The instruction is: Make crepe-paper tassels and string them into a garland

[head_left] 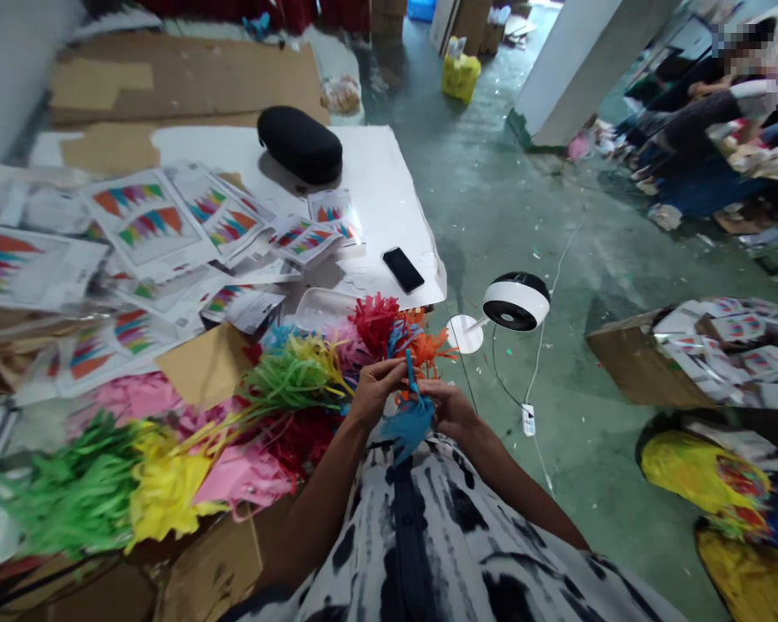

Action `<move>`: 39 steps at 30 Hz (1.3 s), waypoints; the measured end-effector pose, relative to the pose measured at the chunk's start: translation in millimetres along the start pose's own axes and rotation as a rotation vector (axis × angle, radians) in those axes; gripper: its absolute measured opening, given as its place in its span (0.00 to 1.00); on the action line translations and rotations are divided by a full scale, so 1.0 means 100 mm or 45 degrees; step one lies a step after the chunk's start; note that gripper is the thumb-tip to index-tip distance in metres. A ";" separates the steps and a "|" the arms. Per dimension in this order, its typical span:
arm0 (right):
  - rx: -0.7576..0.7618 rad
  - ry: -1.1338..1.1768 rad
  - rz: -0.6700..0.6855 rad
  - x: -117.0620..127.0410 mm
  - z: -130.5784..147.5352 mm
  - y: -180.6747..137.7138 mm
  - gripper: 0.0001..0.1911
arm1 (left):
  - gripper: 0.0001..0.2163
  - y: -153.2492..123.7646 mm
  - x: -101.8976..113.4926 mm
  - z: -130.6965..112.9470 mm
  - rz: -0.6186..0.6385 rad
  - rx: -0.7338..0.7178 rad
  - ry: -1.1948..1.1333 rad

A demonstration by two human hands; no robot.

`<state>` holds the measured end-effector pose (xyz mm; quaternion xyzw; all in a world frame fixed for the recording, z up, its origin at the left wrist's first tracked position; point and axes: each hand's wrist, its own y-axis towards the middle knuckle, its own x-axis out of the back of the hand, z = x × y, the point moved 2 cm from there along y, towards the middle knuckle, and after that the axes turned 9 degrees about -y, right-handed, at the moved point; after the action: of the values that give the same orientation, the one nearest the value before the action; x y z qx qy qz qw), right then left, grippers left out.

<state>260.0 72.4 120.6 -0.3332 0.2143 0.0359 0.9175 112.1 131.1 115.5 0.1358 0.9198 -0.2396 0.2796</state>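
Observation:
My left hand [374,390] is closed around the stems of a bundle of coloured paper tassels [337,350], whose green, yellow, pink, red and orange tufts fan out over the table's front edge. My right hand [450,408] pinches a blue paper tassel [410,422] that hangs between both hands, just above my black-and-white patterned lap. The two hands nearly touch.
Loose green, yellow and pink tassels [136,484] lie at the left on cardboard. Printed packets [149,225], a black case [299,143] and a phone [403,269] lie on the white table [389,173]. A small fan [515,301] stands on the floor; a carton [674,354] and another person [719,112] are right.

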 end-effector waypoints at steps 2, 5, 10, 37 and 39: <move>0.017 0.032 -0.022 -0.01 0.00 -0.02 0.12 | 0.20 0.02 -0.01 0.00 0.031 0.013 -0.008; 0.058 0.037 -0.064 -0.03 -0.03 -0.05 0.13 | 0.19 0.02 -0.01 -0.02 0.078 0.031 0.003; 0.140 -0.074 -0.139 -0.15 -0.14 -0.05 0.15 | 0.18 -0.08 0.06 -0.12 0.122 0.041 0.074; 0.587 -0.647 -0.673 -0.20 0.10 -0.04 0.34 | 0.05 0.11 -0.03 -0.23 0.232 -0.359 0.920; 0.568 -0.646 -0.709 -0.14 0.09 -0.03 0.32 | 0.04 0.13 -0.04 -0.21 0.272 -0.358 0.935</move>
<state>250.9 76.3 134.5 -0.1525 -0.1133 -0.1793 0.9653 110.2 152.3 128.6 0.2674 0.9630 -0.0167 -0.0283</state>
